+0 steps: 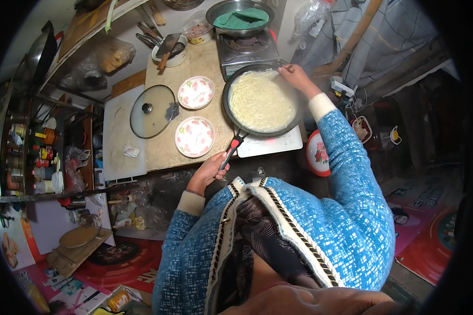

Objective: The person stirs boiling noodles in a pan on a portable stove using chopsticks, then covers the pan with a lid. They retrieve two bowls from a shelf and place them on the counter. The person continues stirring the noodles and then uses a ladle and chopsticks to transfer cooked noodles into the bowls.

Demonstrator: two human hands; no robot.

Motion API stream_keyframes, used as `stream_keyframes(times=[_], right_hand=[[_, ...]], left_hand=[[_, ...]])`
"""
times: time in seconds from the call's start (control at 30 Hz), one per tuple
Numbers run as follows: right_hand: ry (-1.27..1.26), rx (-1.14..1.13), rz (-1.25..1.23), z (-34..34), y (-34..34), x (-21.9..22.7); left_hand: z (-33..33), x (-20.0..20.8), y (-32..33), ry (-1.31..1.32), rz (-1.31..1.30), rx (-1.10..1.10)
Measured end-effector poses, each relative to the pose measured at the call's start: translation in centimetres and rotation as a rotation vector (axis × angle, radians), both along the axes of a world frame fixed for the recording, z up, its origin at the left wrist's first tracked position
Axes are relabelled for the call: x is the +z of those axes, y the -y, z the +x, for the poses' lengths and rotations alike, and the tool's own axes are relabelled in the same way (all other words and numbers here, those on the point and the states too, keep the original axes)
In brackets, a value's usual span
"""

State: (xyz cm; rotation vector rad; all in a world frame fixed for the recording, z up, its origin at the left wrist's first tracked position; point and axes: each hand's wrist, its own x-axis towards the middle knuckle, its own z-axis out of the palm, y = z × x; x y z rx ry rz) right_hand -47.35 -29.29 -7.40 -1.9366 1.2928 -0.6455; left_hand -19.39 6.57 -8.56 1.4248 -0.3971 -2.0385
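A dark frying pan [227,100] full of pale noodles [261,102] in whitish liquid sits above a white flat cooker [270,145] at the table's front right. Its black and red handle [232,149] points down toward me. My left hand [213,169] is closed around the end of that handle. At the pan's far right rim, the fingers of my right hand [298,79] are pinched together on the edge; exactly what lies under the fingertips is hidden. Left of the pan lie two white floral plates [196,92] [195,137], one behind the other.
A glass lid [152,113] rests left of the plates, partly over a white board [122,152]. Behind the pan, a gas stove [249,52] carries a metal basin [215,16] with a green cloth. A pot of utensils [176,56] stands back left; shelves of jars [44,152] are at far left.
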Motion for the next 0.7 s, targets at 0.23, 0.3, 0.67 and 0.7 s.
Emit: stream_keyframes(times=[0.23, 0.3, 0.67, 0.7], right_hand=[[0.128, -0.174, 0.195, -3.3, -2.7, -0.8], [0.248, -0.255, 0.336, -3.2, -4.6, -1.1], [0.315, -0.057, 0.153, -2.4, -6.6, 4.6], [0.241, -0.098, 0.075, -3.3, -6.2, 5.1]], left_hand=[[0.2, -0.2, 0.0, -0.002, -0.012, -0.017], [0.1, -0.1, 0.0, -0.007, -0.010, -0.013], [0.1, 0.0, 0.1, -0.003, 0.003, 0.002], [0.1, -0.1, 0.1, -0.007, -0.001, 0.000]])
